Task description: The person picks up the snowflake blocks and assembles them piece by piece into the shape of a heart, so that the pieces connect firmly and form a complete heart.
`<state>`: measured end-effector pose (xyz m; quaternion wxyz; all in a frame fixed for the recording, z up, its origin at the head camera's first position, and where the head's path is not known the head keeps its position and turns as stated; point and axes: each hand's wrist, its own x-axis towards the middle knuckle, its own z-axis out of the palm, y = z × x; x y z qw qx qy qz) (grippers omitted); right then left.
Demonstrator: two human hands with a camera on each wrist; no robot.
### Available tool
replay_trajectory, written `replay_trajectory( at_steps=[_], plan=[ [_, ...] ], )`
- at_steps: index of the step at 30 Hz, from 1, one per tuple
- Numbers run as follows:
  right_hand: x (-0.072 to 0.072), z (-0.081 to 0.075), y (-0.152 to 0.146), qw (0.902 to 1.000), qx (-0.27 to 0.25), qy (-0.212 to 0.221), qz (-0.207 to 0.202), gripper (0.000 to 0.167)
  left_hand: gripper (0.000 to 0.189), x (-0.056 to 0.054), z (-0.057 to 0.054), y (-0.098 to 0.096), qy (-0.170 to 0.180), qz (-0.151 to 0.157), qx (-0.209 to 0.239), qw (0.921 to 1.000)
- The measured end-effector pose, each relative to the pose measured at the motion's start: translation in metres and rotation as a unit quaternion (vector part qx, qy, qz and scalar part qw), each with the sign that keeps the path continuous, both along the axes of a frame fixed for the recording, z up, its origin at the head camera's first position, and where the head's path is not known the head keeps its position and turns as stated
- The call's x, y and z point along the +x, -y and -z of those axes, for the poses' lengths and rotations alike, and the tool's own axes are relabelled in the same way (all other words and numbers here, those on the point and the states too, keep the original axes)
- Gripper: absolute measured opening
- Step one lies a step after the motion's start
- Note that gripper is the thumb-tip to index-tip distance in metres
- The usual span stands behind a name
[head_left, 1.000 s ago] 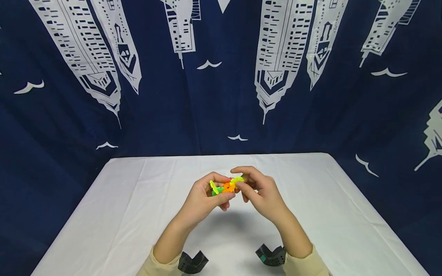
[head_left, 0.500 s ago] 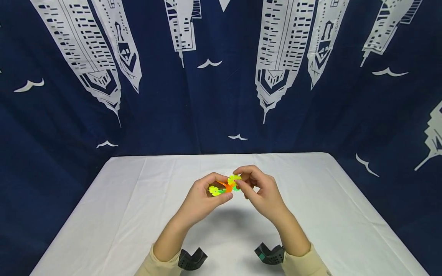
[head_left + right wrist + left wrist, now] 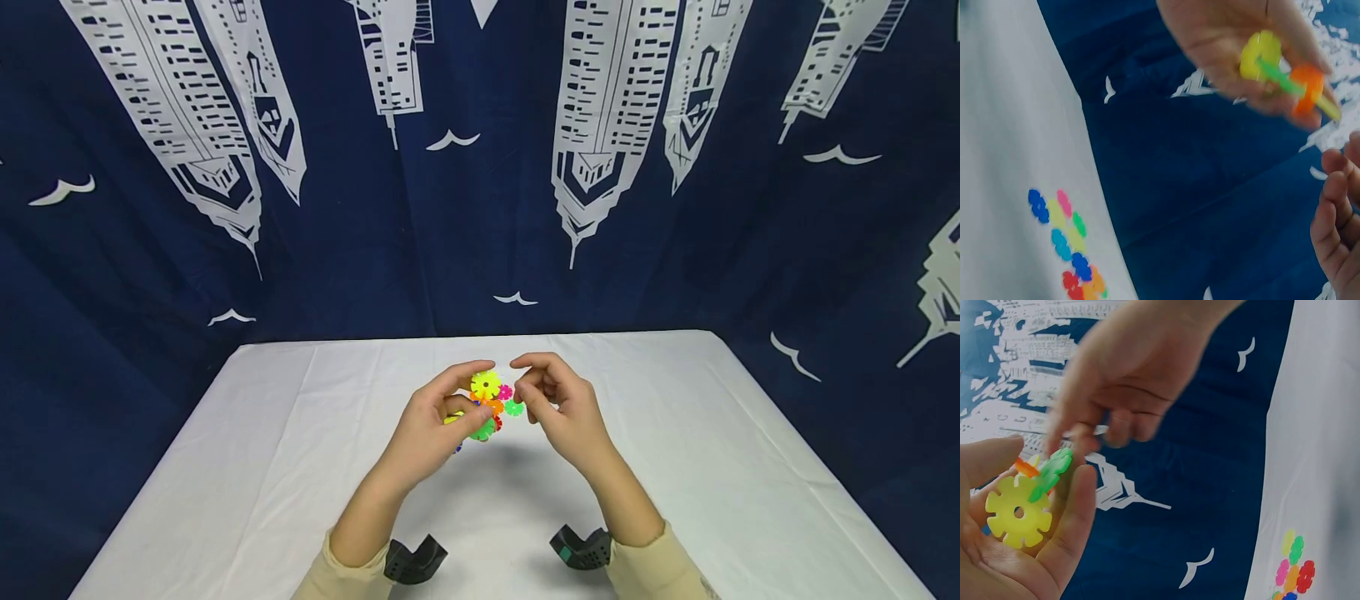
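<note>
Notched plastic flower discs joined edge to edge make a small piece in my left hand (image 3: 426,425). It includes a yellow disc (image 3: 1019,512), a green disc (image 3: 1052,474) and an orange disc (image 3: 1306,86). The fingers and thumb of the left hand pinch this piece above the table. My right hand (image 3: 561,410) is just to the right of it, apart from the discs. Its fingers (image 3: 1335,209) are loosely bent with nothing seen between them. Part of the joined piece lies hidden behind the left fingers.
On the white-covered table (image 3: 750,500), beyond and beneath the hands, lie several loose discs, among them a pink disc (image 3: 506,392), a light green disc (image 3: 513,408) and a red disc (image 3: 1072,285). A navy curtain (image 3: 480,225) hangs at the table's far edge.
The right hand has let go of the joined discs and drawn slightly away to the right. The left hand has turned the piece, and loose discs on the table now show between the hands.
</note>
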<state>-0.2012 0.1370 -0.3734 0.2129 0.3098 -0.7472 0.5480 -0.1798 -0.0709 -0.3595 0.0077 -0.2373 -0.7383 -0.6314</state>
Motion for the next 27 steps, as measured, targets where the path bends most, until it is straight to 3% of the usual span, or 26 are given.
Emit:
replay_trajectory(
  at_steps=[5,11,15,19,27],
  plan=[
    [-0.02,0.019,-0.009,0.9942,0.029,0.06,0.084,0.019,0.048,0.0,-0.004,0.004,-0.014,-0.032,0.018,0.9992],
    [-0.049,0.053,-0.026,0.966,0.086,0.17,0.176,0.022,0.048,0.0,-0.005,0.002,-0.016,-0.029,0.028,0.999],
    [-0.068,0.074,-0.032,0.947,0.144,0.216,0.19,0.026,0.048,0.0,-0.004,0.003,-0.014,-0.033,0.028,0.999],
    [-0.087,0.093,-0.034,0.9322,0.205,0.232,0.188,0.031,0.049,0.0,-0.005,0.004,-0.013,-0.034,0.028,0.9989],
    [-0.108,0.105,-0.031,0.9169,0.265,0.238,0.181,0.04,0.05,-0.001,-0.007,0.007,-0.002,-0.039,0.026,0.9989]
  ],
)
